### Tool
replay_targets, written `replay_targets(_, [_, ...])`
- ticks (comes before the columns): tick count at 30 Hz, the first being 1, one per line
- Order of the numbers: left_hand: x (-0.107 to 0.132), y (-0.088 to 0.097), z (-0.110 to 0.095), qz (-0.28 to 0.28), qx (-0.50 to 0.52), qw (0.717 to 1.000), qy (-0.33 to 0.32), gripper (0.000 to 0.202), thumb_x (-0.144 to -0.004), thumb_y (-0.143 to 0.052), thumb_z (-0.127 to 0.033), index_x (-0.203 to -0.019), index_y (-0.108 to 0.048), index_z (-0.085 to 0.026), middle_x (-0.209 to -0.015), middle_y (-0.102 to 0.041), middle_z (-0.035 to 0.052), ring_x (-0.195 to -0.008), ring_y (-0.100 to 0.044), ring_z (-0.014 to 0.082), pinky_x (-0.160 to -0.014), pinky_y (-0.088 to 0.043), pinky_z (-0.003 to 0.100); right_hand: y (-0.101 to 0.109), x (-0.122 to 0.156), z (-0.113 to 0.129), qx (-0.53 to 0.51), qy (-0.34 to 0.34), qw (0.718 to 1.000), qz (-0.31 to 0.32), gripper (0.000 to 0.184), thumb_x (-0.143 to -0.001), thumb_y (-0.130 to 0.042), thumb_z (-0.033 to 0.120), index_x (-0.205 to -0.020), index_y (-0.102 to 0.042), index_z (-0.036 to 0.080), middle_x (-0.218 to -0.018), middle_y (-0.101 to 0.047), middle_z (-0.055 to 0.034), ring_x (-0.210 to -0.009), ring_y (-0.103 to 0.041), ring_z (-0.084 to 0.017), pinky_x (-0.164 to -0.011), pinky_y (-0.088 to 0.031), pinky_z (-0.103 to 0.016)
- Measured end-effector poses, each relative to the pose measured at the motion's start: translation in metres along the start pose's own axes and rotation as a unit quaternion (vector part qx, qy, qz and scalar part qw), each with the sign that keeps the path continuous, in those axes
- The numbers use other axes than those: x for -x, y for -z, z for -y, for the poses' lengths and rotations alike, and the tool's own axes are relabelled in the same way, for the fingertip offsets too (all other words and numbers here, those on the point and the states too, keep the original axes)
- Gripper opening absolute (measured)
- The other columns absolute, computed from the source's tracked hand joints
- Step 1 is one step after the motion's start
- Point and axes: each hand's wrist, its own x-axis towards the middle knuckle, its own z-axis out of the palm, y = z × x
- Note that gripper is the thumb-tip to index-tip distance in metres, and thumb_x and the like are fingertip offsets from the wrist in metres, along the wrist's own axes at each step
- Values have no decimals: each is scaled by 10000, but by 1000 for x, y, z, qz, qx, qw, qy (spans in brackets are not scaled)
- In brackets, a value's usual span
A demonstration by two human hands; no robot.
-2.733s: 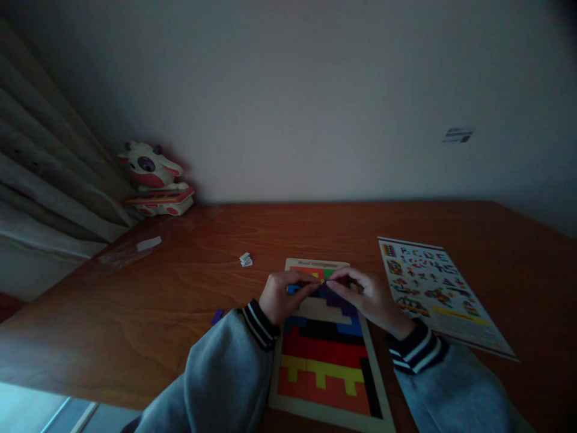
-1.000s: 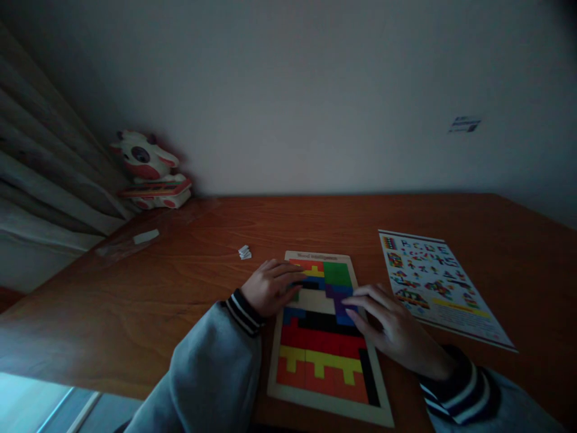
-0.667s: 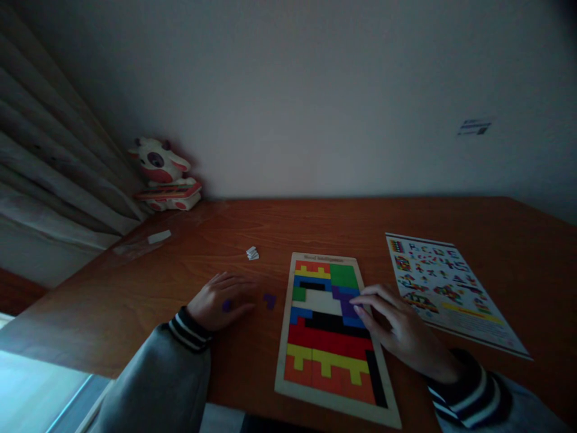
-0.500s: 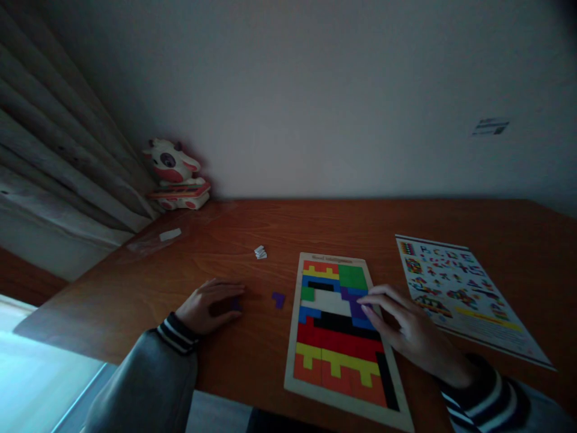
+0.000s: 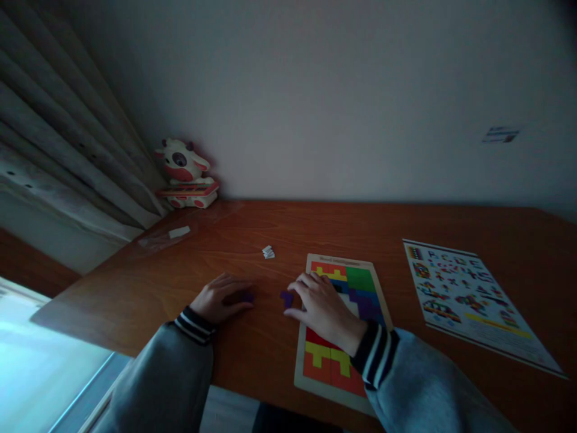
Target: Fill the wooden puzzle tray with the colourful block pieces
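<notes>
My left hand (image 5: 220, 299) rests on the tabletop with thumb and fingers apart. A small purple block piece (image 5: 247, 297) lies in the gap near its fingertips, partly hidden. Across the puzzle board (image 5: 301, 364) reaches my right hand (image 5: 318, 307), thumb and fingers spread on either side of a second purple block piece (image 5: 286, 298) on the table; I see no grip on it. The board holds coloured pieces, including a green one (image 5: 360, 279), a purple one (image 5: 367, 308) and yellow and orange ones near its front. My right hand and sleeve hide its middle.
A printed pattern sheet (image 5: 484, 294) lies to the right. Small white slips (image 5: 268, 252) sit beyond my hands. At the back left are a cow-shaped toy (image 5: 187, 174) and a clear plastic wrapper (image 5: 162, 240). A wall closes off the table's (image 5: 315, 225) far side.
My right hand has moved left, from the purple piece on the board to the loose purple piece beside it. My left hand stays by its piece. The view has shifted slightly.
</notes>
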Motion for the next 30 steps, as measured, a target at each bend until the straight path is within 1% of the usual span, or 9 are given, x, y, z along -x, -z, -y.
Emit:
replay_targets(4, [11, 5, 2, -15, -2, 1000, -9, 278, -894, -651, -374, -1142, -698, -256, -1054, -752, 35, -907, -715, 174, -817, -604, 296, -7, -6, -4, -11, -48, 999, 8, 217, -781, -772, 313, -953, -695, 206, -1033, -636, -81, -1011, -574, -274, -872, -431, -459])
replay_targets(8, [5, 2, -2, -13, 16, 1000, -6, 271, -908, -630, -369, -1136, -704, -241, -1055, -752, 46, -914, -719, 171, -836, -604, 292, -9, -10, -8, -18, -24, 999, 19, 181, -842, -703, 346, -958, -697, 207, -1038, -642, -69, -1008, -580, -253, -875, -410, -450])
replay_targets(12, [-13, -10, -9, -24, 38, 999, 12, 269, -902, -638, -367, -1115, -710, -221, -1046, -750, 53, -917, -722, 168, -856, -600, 283, -2, -16, -11, 21, 35, 999, -23, 150, -935, -566, 256, -895, -700, 204, -984, -671, -57, -982, -588, -228, -890, -391, -439])
replay_targets(15, [-33, -24, -17, -37, 69, 997, 6, 246, -899, -646, -340, -1101, -710, -215, -1064, -746, 47, -958, -717, 168, -886, -594, 282, 15, -17, -25, 4, 44, 995, -93, 191, -955, -506, 217, -883, -683, 199, -941, -694, -54, -956, -607, -215, -900, -406, -415])
replay_targets(18, [-56, -39, -28, -48, 105, 993, -20, 236, -893, -657, -319, -1087, -708, -195, -1054, -748, 54, -944, -722, 167, -875, -600, 282, 35, -7, -52, -88, 4, 983, -163, 178, -950, -503, 269, -920, -662, 195, -900, -709, -52, -855, -646, -186, -803, -474, -334])
replay_targets(22, [-86, -58, -44, -55, 146, 987, -38, 230, -893, -659, -307, -1086, -703, -190, -1073, -740, 62, -961, -716, 166, -882, -597, 289, 50, 22, -92, -157, -83, 968, -179, 221, -920, -535, 375, -915, -681, 210, -833, -721, -33, -739, -664, -174, -687, -500, -299])
replay_targets(26, [-117, -75, -57, -93, 176, 979, -50, 215, -893, -656, -320, -1043, -708, -176, -1047, -744, 75, -935, -718, 163, -849, -600, 288, 49, 46, -116, -190, -131, 955, -186, 253, -884, -575, 432, -891, -682, 203, -814, -717, -49, -707, -652, -183, -637, -500, -302])
replay_targets(28, [-131, -81, -63, -98, 183, 976, -68, 218, -887, -663, -331, -1025, -710, -170, -1038, -746, 79, -918, -717, 161, -839, -596, 292, 46, 52, -121, -236, -151, 940, -197, 259, -867, -598, 450, -875, -662, 200, -824, -713, -56, -722, -653, -185, -635, -511, -301])
replay_targets(30, [-140, -86, -68, -85, 189, 973, -99, 223, -873, -681, -345, -1002, -712, -166, -1001, -755, 76, -902, -715, 163, -837, -587, 301, 43, 56, -123, -292, -166, 918, -213, 268, -841, -632, 466, -832, -626, 198, -813, -703, -57, -735, -658, -187, -636, -524, -298])
